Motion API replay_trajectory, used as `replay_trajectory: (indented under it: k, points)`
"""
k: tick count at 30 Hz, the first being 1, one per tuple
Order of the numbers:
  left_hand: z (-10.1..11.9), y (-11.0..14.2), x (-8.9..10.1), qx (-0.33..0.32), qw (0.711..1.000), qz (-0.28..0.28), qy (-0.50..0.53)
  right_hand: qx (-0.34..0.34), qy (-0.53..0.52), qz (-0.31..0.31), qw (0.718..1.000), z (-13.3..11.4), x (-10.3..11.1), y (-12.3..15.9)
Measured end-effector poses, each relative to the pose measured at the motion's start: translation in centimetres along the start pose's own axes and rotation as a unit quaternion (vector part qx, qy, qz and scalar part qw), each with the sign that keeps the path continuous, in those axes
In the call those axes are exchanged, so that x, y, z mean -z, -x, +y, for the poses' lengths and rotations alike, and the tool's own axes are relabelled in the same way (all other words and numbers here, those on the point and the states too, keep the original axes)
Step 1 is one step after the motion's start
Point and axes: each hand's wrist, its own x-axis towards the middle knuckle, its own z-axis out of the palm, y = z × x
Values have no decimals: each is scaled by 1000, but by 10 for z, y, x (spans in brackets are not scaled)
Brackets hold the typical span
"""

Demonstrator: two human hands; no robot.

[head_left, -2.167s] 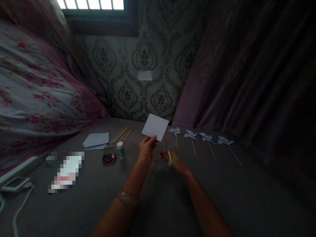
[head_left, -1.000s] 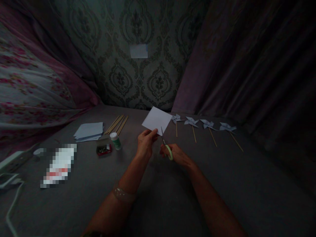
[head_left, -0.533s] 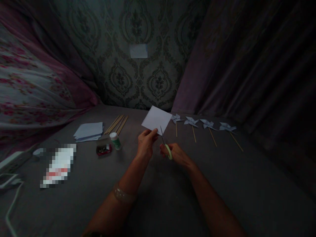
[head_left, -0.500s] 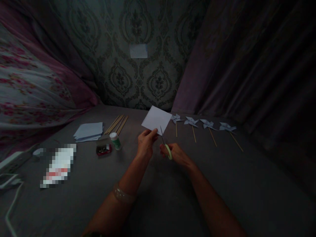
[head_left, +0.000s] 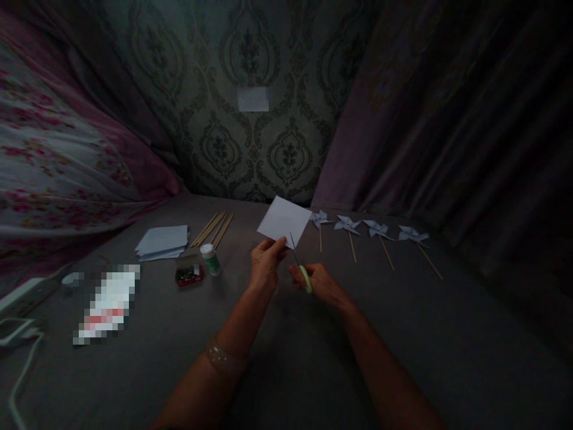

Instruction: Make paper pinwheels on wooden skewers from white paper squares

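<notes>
A square white sheet of paper is pinched at its near edge by my left hand, thumb on top. My right hand grips a pair of scissors with light green handles. Their narrow blades point up and away and lie across the paper's near right corner. Whether the blades are parted is hard to tell in the dim light. Several paper pinwheels on thin sticks lie in a row to the right, beyond my right hand.
Left of my hands are a stack of white paper, several wooden sticks, a white-and-green bottle and an open small red box of metal bits. A power strip with a cable lies at far left. The patterned wall stands behind.
The whole view has shifted slightly, so everything sits a little lower. My hands, the paper and the scissors keep nearly the same positions relative to each other.
</notes>
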Motion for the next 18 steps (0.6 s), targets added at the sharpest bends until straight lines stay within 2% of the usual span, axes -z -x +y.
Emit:
replay_trajectory:
  k: [10,18]
  points:
    - [2,-1,0,-5,1000,0,0,-1,-12,16,1000,2,-2,-2]
    - [5,-2,1,-24,999,11,-39,-3,-10,37,999,2,-4,-3]
